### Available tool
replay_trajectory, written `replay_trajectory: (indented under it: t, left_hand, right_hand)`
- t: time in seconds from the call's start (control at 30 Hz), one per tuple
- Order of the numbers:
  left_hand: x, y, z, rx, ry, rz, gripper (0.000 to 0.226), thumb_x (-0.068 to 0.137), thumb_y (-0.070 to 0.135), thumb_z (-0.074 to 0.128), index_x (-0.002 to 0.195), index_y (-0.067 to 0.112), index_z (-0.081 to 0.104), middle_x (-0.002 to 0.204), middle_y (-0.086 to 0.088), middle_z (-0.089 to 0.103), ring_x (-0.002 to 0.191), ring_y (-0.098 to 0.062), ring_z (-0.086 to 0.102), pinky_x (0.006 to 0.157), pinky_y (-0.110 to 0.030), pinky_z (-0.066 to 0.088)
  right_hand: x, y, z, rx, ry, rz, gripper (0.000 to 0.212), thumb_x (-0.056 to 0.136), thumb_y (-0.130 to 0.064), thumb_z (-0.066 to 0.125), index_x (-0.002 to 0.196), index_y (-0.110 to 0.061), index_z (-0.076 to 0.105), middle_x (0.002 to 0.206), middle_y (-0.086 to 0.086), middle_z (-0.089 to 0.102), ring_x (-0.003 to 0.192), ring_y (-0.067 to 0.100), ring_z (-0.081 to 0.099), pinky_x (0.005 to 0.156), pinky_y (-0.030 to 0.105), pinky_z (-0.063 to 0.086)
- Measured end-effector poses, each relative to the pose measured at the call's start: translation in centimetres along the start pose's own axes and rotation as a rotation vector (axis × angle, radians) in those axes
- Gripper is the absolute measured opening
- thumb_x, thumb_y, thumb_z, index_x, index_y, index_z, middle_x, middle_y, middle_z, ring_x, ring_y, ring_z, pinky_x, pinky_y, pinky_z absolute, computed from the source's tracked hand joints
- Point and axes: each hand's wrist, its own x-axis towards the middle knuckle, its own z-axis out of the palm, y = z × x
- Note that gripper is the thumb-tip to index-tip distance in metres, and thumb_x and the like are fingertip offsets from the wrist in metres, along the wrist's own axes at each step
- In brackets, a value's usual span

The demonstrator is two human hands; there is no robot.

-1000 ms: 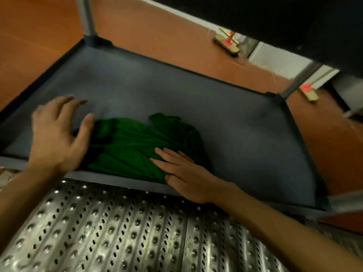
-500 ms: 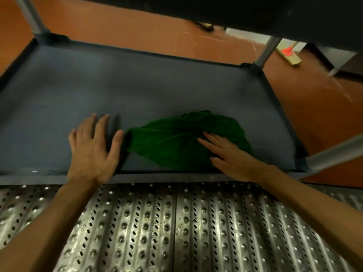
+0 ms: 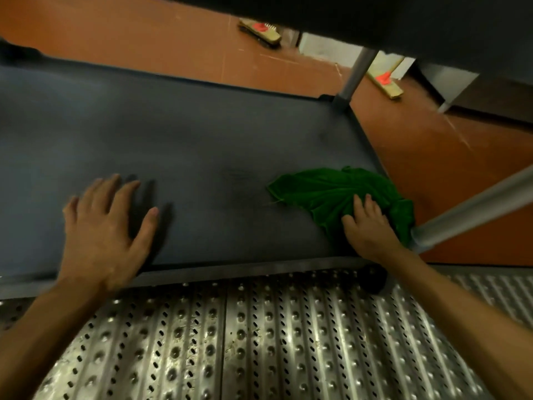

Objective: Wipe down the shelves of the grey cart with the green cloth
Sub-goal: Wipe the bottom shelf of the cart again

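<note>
Position: green cloth (image 3: 331,192) lies bunched in the near-right corner of the cart shelf (image 3: 202,134), beside the post (image 3: 473,209). Right hand (image 3: 367,229) presses it, grip flat, nothing pinched. Left hand (image 3: 101,229) is spread open, well apart leftward. Bare shelf extends left of the cloth.

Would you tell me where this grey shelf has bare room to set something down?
The dark grey shelf is bare between the left hand and the crumpled green cloth, and across its far half up to the back rim. It is crowded at the near right corner, where the right hand presses the cloth beside the silver metal post.
</note>
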Motion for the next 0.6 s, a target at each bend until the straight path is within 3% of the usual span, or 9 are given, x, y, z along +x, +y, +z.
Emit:
replay_trajectory:
  t: [0.1,0.17,0.27,0.33,0.6]
  left_hand:
    - [1.1,6.7,2.4,-0.061,-0.076,0.169,0.064,0.094,0.053,0.045,0.141,0.01,0.055,0.151,-0.02,0.045,0.141,-0.041,0.039,0.117,-0.058,0.028]
    - [1.3,11.6,4.7,-0.019,-0.221,0.266,0.066,0.098,0.055,0.046,0.153,0.019,0.041,0.162,-0.014,0.031,0.152,-0.032,0.024,0.123,-0.053,0.016]
    - [0.4,14.6,7.9,0.072,-0.412,0.275,0.077,0.096,0.069,0.031,0.161,0.031,0.013,0.17,-0.006,0.0,0.157,-0.023,-0.006,0.125,-0.056,0.0]
    - [0.3,14.1,8.7,0.067,-0.416,0.27,0.079,0.094,0.073,0.023,0.161,0.034,0.01,0.17,-0.004,-0.009,0.156,-0.021,-0.014,0.125,-0.056,-0.005]
    - [0.2,13.8,8.9,0.01,-0.412,0.259,0.078,0.094,0.071,0.029,0.161,0.037,0.008,0.17,-0.001,-0.013,0.155,-0.019,-0.018,0.125,-0.053,-0.011]
  right_hand:
    - [0.7,-0.1,-0.2,0.026,-0.03,-0.007,0.066,0.104,-0.046,0.019,0.158,-0.019,-0.005,0.166,0.006,-0.013,0.152,0.025,-0.01,0.12,0.047,-0.003]
    - [1.4,-0.3,-0.5,0.04,-0.053,-0.012,0.065,0.104,-0.045,0.019,0.158,-0.019,-0.006,0.165,0.005,-0.015,0.152,0.024,-0.013,0.12,0.048,-0.004]
    - [2.8,-0.6,-1.0,0.052,-0.073,-0.019,0.063,0.105,-0.044,0.019,0.158,-0.019,-0.007,0.165,0.005,-0.017,0.152,0.024,-0.015,0.12,0.049,-0.003]
    - [4.2,-1.1,-1.5,0.047,-0.08,-0.032,0.062,0.106,-0.042,0.019,0.158,-0.019,-0.006,0.165,0.005,-0.017,0.152,0.025,-0.014,0.12,0.05,-0.001]
    - [12.3,-4.7,-5.2,-0.113,-0.116,-0.009,0.06,0.107,-0.035,0.018,0.158,-0.012,-0.004,0.165,0.011,-0.012,0.152,0.031,-0.008,0.123,0.046,-0.002]
